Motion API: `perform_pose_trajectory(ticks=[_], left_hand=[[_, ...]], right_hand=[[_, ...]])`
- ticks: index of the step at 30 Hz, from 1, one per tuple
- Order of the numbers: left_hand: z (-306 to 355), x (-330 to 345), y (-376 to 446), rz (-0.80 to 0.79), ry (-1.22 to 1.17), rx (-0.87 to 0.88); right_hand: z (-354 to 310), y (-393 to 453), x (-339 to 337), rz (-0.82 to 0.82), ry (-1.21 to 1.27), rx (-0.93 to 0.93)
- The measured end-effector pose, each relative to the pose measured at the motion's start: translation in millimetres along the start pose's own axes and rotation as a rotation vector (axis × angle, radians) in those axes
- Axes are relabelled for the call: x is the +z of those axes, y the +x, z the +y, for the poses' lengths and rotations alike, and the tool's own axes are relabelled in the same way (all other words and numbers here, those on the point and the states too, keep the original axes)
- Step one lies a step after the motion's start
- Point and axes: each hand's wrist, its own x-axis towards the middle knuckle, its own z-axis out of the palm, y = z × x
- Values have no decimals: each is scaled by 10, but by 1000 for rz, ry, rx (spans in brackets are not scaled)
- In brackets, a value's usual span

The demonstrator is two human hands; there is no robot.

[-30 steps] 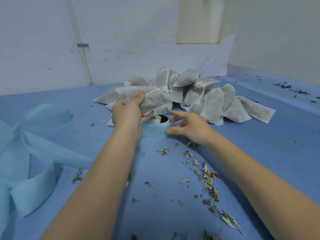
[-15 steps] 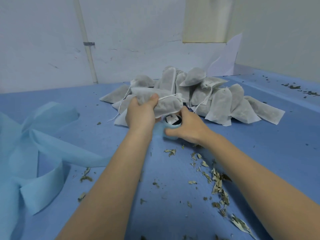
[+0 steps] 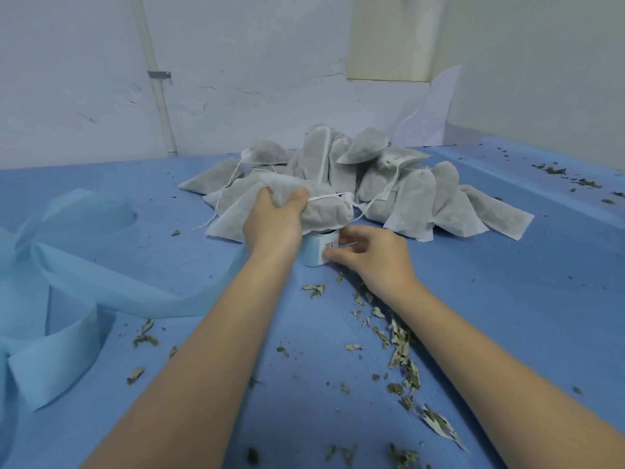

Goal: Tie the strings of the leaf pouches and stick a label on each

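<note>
Pouch (image 3: 323, 211) is up off the blue table (image 3: 507, 299), bunched in the left hand (image 3: 274, 225) w/ fingers and thumb curled round its fabric, hovering right over the small light-blue label roll (image 3: 313, 253). Right hand (image 3: 372, 252) is at the roll's side, thumb and fingertips pinching at the white printed label (image 3: 331, 244) on its edge; can't tell if the label is peeled free yet or only touched. Pouch's white string (image 3: 329, 197) looks drawn across the neck, ends trailing toward the pile of pouches (image 3: 389, 184) just behind. Risks from here, as I read it: label may tear or fold onto itself if pulled off at an angle w/ one hand, since nothing pins the roll down, and the roll could skid or tip. Loose dried leaf bits (image 3: 399, 340) are scattered near the right wrist; any picked up on the sticky side would prob weaken the bond on soft woven fabric. Pouch hangs so low it hides part of the roll, so the pinch is half blind. Trailing string could snag a neighbouring pouch and drag it out of the pile. Light-blue fabric strip (image 3: 84, 292) lies well apart on the left, no bother.
</note>
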Motion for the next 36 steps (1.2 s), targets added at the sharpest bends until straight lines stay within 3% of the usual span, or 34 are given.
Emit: perform_pose_trajectory(ticks=[14,19,23,29,33,36], left_hand=[[-7,-32,34,27,-14,-8],[-24,-24,19,18,-9,0],[-27,-23,17,18,4,16],[-10,-43,9,8,45,27],[63,-89,-46,-5,96,165],[126,-121,-95,-156,18,215]], right_hand=[[-64,-29,51,181,33,28],[-71,-72,80,183,-249,-117],[-125,-126,94,79,-404,-247],[-264,-205,24,-182,-364,-324],[-408,-193,-122,-47,-159,-396],[-474,-166,-231,60,-75,-411]])
